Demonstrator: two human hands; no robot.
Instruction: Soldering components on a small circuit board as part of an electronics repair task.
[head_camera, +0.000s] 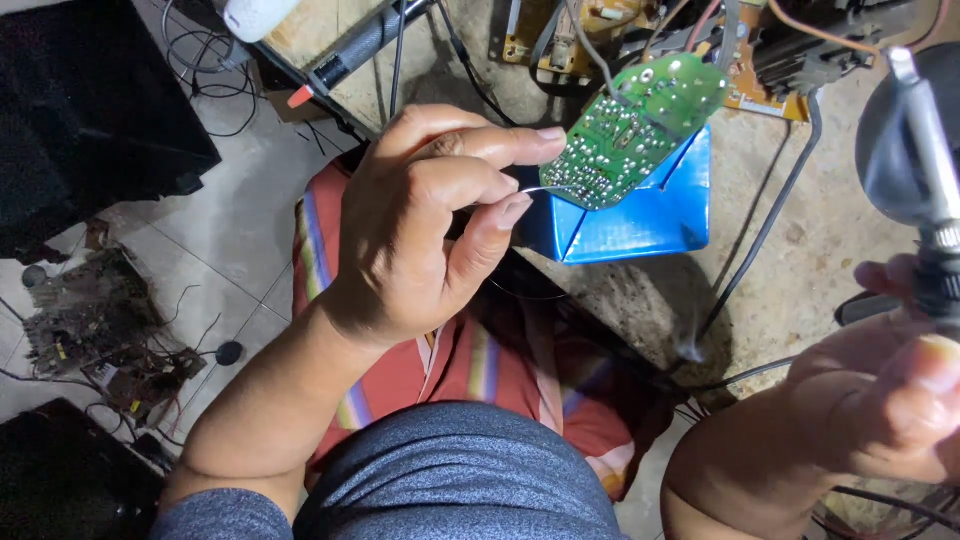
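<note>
My left hand (425, 225) pinches a thin silvery solder wire (535, 190) between thumb and fingers. The wire's tip reaches the lower edge of a green circuit board (635, 125), and my index fingertip touches that board's edge. The board rests tilted, solder side up, on a blue box (650, 220). My right hand (885, 395), at the right edge, grips the dark handle of a soldering iron (925, 130) whose metal shaft points up and away, apart from the board. A wisp of smoke (690, 350) hangs near the bench surface.
A rough concrete bench (790, 250) carries an orange-brown circuit board (745, 85), black cables and a black pen-like tool with a red tip (335, 65). On the tiled floor at left lie old circuit boards (95, 320) and dark casings. A striped cloth covers my lap.
</note>
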